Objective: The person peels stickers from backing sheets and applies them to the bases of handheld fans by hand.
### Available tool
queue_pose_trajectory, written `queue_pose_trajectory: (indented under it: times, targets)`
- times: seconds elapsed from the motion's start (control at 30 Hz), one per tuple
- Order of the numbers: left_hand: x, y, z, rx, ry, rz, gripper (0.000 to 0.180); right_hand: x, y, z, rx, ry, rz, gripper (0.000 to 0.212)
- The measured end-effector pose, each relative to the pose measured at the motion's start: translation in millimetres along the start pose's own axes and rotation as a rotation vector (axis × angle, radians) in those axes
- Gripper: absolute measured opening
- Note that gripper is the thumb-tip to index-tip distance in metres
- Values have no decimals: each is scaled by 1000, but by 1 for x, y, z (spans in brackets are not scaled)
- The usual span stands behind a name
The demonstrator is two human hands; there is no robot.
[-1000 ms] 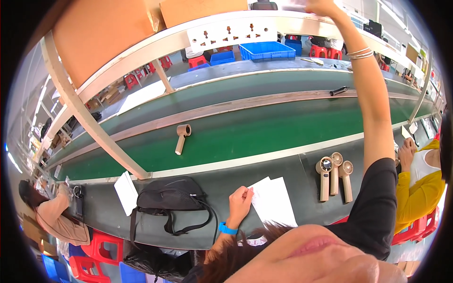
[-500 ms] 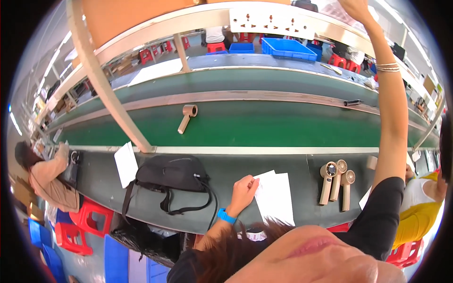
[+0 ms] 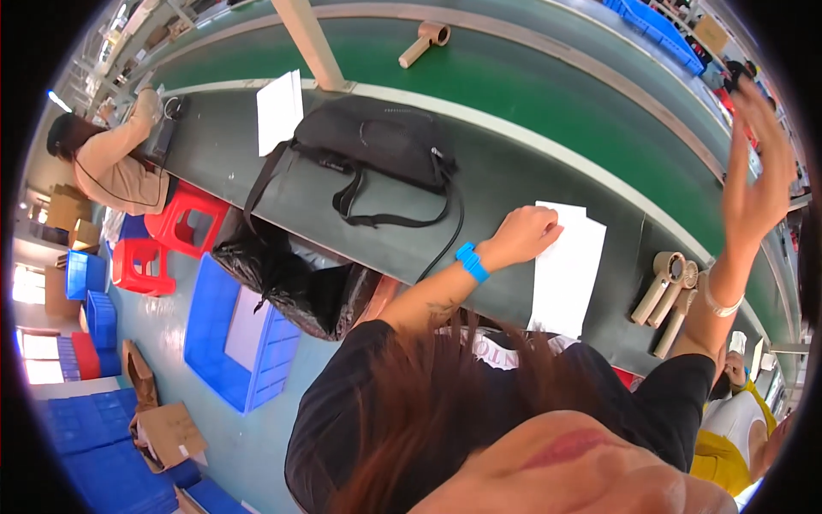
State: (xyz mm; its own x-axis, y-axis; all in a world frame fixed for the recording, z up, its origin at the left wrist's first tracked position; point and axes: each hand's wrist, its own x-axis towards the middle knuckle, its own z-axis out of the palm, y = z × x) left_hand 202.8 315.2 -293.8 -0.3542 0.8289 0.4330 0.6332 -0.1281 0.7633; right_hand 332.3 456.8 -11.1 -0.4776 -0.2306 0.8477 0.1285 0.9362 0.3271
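Note:
My left hand (image 3: 524, 236) lies on the table at the left edge of some white paper sheets (image 3: 572, 274). Its fingers are curled in, and what they hold, if anything, is hidden. My right hand (image 3: 758, 167) is raised at the far right with its fingers spread and nothing visible in it. Below its wrist, several beige handheld fans (image 3: 655, 300) lie side by side on the table, partly behind my forearm. A black bag (image 3: 377, 137) with loose straps rests to the left of my left hand.
Another beige fan (image 3: 414, 51) lies on the green conveyor belt (image 3: 531, 94) beyond the table. More white sheets (image 3: 278, 116) lean near a post (image 3: 310, 43). A blue crate (image 3: 248, 377) and red stools (image 3: 188, 218) stand on the floor at left. Co-workers sit on both sides.
My right hand has come down from high above the belt rail toward the right. The view has turned, so table things appear shifted and tilted. My left hand stays at the paper's edge.

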Motion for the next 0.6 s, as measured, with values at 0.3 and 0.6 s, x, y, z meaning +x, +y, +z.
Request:
queue_pose_trajectory:
  times: [0.3,0.6]
  targets:
    - [-9,8,-10,122,-143,109,34,-145,-58,-17,459,-162,710,15]
    - [-7,-3,6,307,-287,199,61,-265,-89,-55,110,-325,1171,22]
